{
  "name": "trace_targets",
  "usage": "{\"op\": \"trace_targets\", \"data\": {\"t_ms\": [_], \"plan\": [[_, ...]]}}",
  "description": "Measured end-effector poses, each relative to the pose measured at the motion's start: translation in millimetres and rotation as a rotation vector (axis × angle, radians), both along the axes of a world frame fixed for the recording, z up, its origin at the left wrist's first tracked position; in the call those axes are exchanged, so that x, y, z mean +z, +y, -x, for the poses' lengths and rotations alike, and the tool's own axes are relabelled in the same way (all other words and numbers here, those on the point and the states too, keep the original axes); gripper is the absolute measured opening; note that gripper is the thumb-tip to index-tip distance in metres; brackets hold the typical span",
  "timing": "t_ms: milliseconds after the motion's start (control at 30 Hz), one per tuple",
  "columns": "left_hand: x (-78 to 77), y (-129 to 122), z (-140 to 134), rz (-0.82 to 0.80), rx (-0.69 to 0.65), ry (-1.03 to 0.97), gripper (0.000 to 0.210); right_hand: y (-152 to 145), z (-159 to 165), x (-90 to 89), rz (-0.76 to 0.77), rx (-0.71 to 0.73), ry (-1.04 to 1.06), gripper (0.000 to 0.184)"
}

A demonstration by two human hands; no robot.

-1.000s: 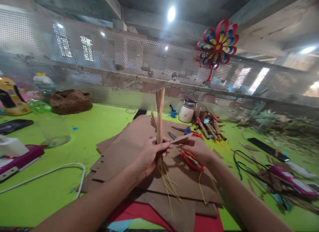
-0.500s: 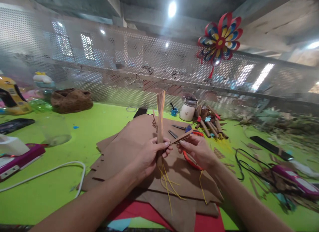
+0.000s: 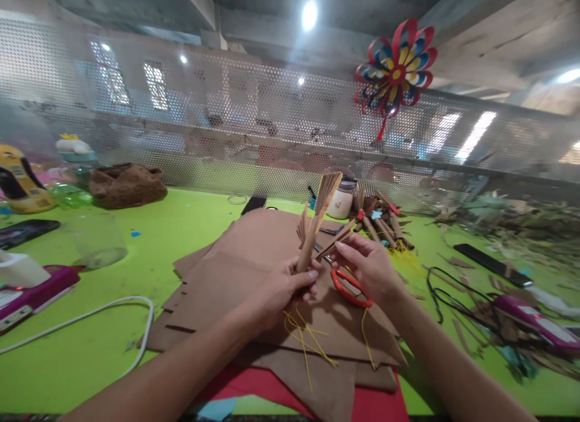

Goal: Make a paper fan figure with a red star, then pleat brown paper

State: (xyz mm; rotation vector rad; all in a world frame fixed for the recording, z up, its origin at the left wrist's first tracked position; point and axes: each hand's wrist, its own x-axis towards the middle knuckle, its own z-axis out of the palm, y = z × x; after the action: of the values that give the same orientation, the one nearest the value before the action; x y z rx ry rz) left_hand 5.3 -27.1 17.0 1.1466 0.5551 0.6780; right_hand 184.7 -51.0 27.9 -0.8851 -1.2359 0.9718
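Observation:
My left hand (image 3: 294,286) is closed round the lower part of a brown paper roll (image 3: 310,243) with a fringed, fanned top, tilted to the right. A small pleated paper fan sticks out on the roll's left side. My right hand (image 3: 367,265) pinches a narrow pleated paper piece (image 3: 338,240) beside the roll; its near end comes close to the roll, and I cannot tell if they touch. Red-handled scissors (image 3: 351,295) lie under my right hand on stacked brown paper sheets (image 3: 231,277). Loose yellow strings (image 3: 308,337) lie below my left hand.
Finished-looking paper bundles (image 3: 383,222) and a white jar (image 3: 341,203) stand at the back. Purple power strips (image 3: 539,322) (image 3: 34,298) lie on both sides, a white cable (image 3: 147,313) at left. Paper scraps and dried leaves (image 3: 512,222) cover the right; a metal mesh (image 3: 272,132) stands behind.
The paper roll has tipped from nearly upright to leaning right, and its fringed top shows wider. My right hand still holds the pleated piece, now angled more steeply.

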Motion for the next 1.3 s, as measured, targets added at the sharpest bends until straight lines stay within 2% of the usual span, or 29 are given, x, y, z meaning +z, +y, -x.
{"op": "trace_targets", "data": {"t_ms": [200, 767, 1000, 1300], "plan": [[-5.2, -1, -4, -0.124, -0.027, 0.028, 0.032, -4, -5, 5.9, 0.022, -0.041, -0.053, 0.016], [-8.5, -1, -3, -0.139, -0.068, 0.071, 0.028, -4, -7, 4.2, 0.022, -0.035, -0.088, 0.019], [-11.1, 0, -3, -0.237, -0.035, 0.102, 0.032, -4, -5, 4.7, 0.042, -0.048, -0.063, 0.020], [-6.2, -3, -5, -0.303, 0.014, 0.112, 0.029, -7, 3, 5.6, 0.042, -0.115, -0.045, 0.022]]}}
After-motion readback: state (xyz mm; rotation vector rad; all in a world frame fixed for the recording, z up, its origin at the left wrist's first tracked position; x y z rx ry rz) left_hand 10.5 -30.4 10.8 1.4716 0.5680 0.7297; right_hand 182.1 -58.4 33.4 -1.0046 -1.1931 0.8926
